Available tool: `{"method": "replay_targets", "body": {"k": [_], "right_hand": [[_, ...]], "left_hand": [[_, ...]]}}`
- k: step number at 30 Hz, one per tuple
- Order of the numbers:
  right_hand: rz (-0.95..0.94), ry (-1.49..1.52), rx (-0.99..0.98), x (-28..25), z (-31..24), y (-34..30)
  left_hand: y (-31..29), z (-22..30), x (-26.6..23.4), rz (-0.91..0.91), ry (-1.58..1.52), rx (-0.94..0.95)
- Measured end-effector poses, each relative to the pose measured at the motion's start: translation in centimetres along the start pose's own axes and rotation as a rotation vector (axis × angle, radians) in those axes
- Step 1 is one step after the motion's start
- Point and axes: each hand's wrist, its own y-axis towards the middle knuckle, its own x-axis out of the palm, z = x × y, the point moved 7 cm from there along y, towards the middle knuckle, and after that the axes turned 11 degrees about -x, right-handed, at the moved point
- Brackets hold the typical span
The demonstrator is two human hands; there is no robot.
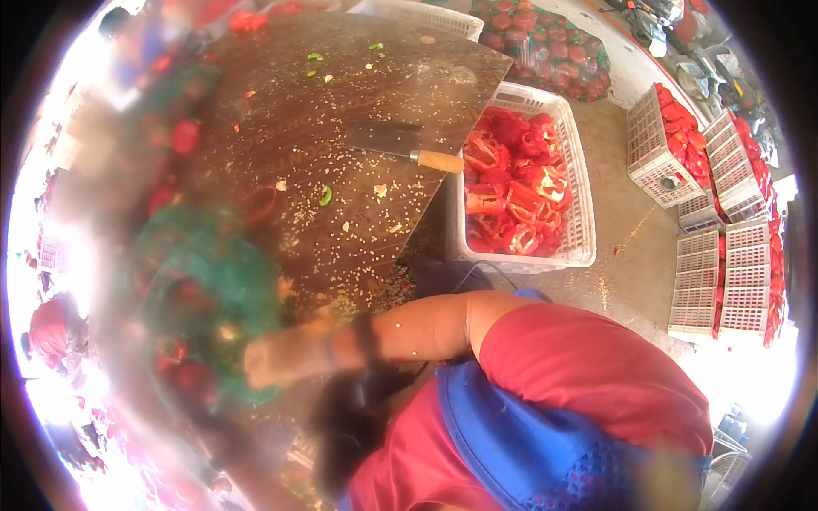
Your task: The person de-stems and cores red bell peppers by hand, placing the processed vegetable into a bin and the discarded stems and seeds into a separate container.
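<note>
My right arm stretches leftward across the table's near edge. My right hand (271, 359) is closed, fist-like, at the side of a green mesh bag (209, 264), and seems to grip its netting. Red peppers (192, 381) show through the mesh, though haze blurs this part. At the lower left, a blurred brownish shape may be my left forearm; I cannot make out its hand or fingers. A cleaver (439, 161) with a wooden handle lies flat on the brown table (298, 111), its handle reaching the right edge.
Pepper seeds and green scraps (325, 196) litter the tabletop. Right of it stands a white crate (582, 213) of opened red peppers. Beyond is a full mesh sack (545, 51). More pepper-filled crates (694, 281) stand at far right. A person (55, 328) is at far left.
</note>
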Motion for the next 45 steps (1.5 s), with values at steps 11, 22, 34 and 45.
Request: {"method": "replay_targets", "body": {"k": [11,22,34,45], "right_hand": [[0.239,0.434,-0.163,-5.4,-2.9,-3.4],[0.114,-0.077,-0.356,-4.9,-4.3,-1.6],[0.136,-0.324,-0.356,-4.1,-6.7,-1.1],[0.152,-0.223,-0.260,-4.1,-6.9,-1.7]], "left_hand": [[-16.2,12.6,6.8,-0.315,-1.008,-0.142],[-15.1,12.5,7.0,-0.124,-0.691,0.123],[-15.2,11.2,6.5,-0.046,-0.592,0.142],[-15.9,11.2,7.4,-0.142,-0.708,0.042]]}}
